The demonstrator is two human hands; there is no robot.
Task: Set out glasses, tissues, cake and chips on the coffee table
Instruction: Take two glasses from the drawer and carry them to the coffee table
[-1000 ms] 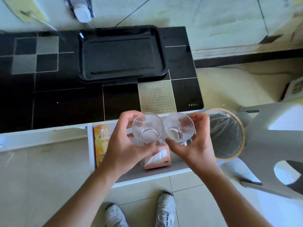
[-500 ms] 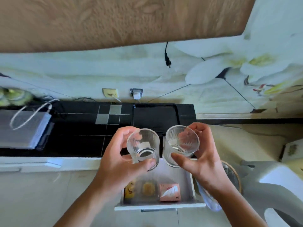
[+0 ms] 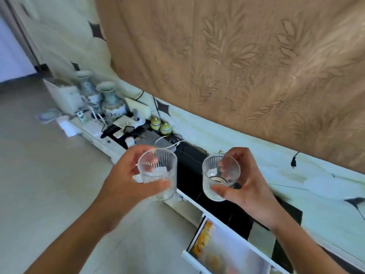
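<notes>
Between the curled fingers [image 3: 147, 158] of the left hand [image 3: 126, 182] stands a clear ribbed glass [image 3: 158, 175], upright, thumb across its near wall and the other fingers wrapped round the far side; nothing shows inside it. Just to the right, apart from it, the right hand [image 3: 246, 186] grips a second ribbed glass [image 3: 220, 176] the same way, thumb pressed to the near lower wall, fingertips seen through the far wall; its rim tilts slightly toward the camera and only its thick base shows within. Both glasses are held in the air above the front edge of a long black-topped bench [image 3: 189, 163]. Below the right hand an open white drawer [image 3: 227, 252] holds a yellow-orange packet [image 3: 201, 240] at its left end; the rest of its contents are blurred. Beyond the left fingers, at the far end of the bench, stand two white vases [image 3: 110, 99], two small lidded jars [image 3: 161, 125] and tangled cables
</notes>
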